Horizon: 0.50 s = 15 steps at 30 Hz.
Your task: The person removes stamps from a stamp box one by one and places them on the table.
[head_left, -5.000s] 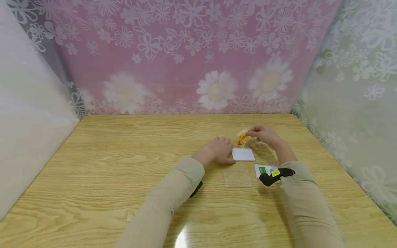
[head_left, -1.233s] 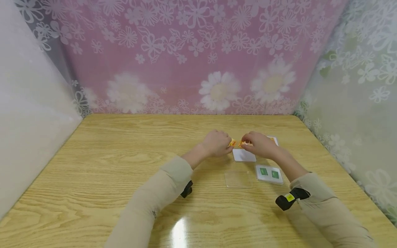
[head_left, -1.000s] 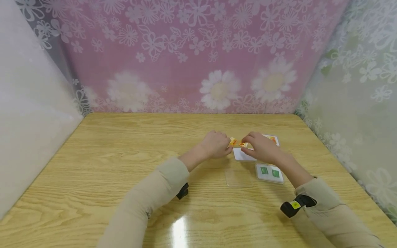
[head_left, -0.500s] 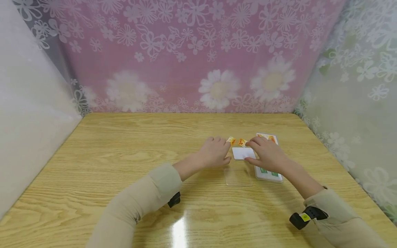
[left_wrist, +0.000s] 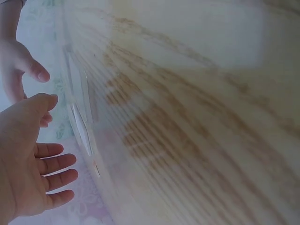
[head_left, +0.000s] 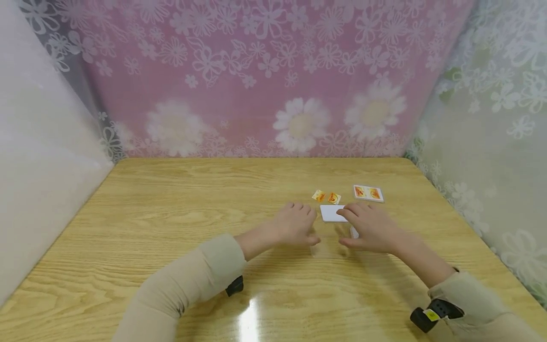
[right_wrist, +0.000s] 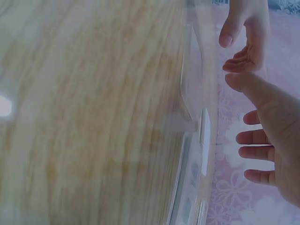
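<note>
My left hand point(head_left: 295, 225) hovers just left of a white card stack point(head_left: 329, 213), fingers loosely bent and holding nothing. Facing it, my right hand point(head_left: 372, 229) spreads its thumb and fingers over the stack's right edge, with nothing in its grasp. Two small orange-and-yellow pieces, a left one point(head_left: 318, 195) and a right one point(head_left: 334, 198), lie behind the white stack. Below and between both hands lies a flat clear plastic piece point(head_left: 326, 251). A case with green squares point(right_wrist: 188, 187) shows edge-on in the right wrist view; in the head view my right hand covers most of it.
A card stack with two orange pictures point(head_left: 368, 193) lies at the back right of the wood-grain table point(head_left: 192, 204). Pink flowered cloth point(head_left: 235, 95) hangs behind the table's far edge, and pale cloth point(head_left: 487, 142) hangs along the right side.
The hands, which held the orange pieces, have let them go side by side behind the white stack. Both hands have drawn back toward the near side, the right one now covering the green-square case.
</note>
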### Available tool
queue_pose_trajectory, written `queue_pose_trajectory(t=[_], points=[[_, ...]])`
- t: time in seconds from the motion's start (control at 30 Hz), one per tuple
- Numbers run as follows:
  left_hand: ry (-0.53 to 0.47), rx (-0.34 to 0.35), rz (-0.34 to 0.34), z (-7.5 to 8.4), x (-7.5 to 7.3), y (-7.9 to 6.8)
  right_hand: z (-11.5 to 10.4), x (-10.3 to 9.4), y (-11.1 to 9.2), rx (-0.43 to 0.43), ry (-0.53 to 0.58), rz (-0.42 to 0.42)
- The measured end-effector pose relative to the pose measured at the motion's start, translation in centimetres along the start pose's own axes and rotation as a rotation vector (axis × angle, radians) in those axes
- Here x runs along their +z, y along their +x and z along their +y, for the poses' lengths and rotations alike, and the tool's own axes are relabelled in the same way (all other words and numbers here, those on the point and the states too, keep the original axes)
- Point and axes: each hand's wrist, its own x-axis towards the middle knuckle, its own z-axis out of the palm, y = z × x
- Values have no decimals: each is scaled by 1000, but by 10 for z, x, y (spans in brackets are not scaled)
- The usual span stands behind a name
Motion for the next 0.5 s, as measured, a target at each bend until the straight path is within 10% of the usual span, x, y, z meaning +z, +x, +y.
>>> queue_pose_trajectory(t=[0.5], points=[[-55,22,-81,14,13,-7,-12,17,-1,-52,59,-101]])
